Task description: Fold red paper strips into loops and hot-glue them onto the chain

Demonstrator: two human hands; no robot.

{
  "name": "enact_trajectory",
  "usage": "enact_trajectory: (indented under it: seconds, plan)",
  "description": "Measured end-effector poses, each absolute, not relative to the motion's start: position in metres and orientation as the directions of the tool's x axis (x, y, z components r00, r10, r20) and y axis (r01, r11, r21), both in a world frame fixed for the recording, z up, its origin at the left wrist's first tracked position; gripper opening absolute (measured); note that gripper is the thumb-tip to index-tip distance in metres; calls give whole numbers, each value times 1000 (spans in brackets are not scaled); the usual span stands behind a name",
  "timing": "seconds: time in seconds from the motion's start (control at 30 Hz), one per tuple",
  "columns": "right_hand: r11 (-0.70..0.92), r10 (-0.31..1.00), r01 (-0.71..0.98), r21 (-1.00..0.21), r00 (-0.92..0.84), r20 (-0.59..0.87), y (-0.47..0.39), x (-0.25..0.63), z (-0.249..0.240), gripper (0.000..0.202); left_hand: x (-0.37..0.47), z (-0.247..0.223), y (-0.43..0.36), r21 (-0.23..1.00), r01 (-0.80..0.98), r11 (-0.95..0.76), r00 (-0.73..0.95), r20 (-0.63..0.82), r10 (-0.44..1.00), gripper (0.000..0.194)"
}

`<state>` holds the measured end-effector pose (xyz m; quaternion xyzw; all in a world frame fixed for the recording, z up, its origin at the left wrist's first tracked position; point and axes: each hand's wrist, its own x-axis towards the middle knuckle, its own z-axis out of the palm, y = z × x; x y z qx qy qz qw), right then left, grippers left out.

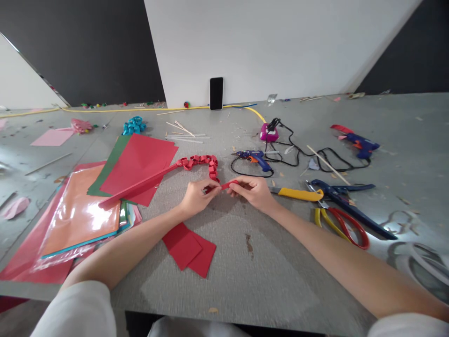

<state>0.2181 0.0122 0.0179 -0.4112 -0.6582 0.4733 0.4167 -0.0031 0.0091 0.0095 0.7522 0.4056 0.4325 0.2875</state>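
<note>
White sleeves [79, 311], red strip [229, 184] between hands [196, 199] [257, 193]

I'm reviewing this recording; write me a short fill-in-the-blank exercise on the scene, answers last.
1. The left hand and right hand both hold a ____ paper strip.
2. Exactly ____ glue guns lie on the table.
3. A black-screened ____ stands upright against the white panel.

Missing words: red; two; phone.
</note>
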Motion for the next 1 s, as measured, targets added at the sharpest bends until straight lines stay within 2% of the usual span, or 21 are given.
enact_trajectory:
  seconds: [0.2, 0.43, 0.67, 1.0]
  plan:
    - [238, 937, 162, -958, -300, 182, 13, 219, 18, 35, -3, 11, 10, 808, 351, -473, 301, 381, 874, 17]
    - [228, 960, 134, -964, -197, 200, 15, 218, 19, 38, -2, 9, 10, 911, 249, -329, 266, 262, 927, 21]
    - [197, 946, 49, -979, -270, 177, 16, 219, 21, 35, -4, 9, 9, 925, 246, -288, 257, 224, 940, 25]
    - [216, 971, 53, -975, -114, 209, 21, 219, 15, 37, -2, 5, 14, 955, 161, -248, 280, 197, 939, 21]
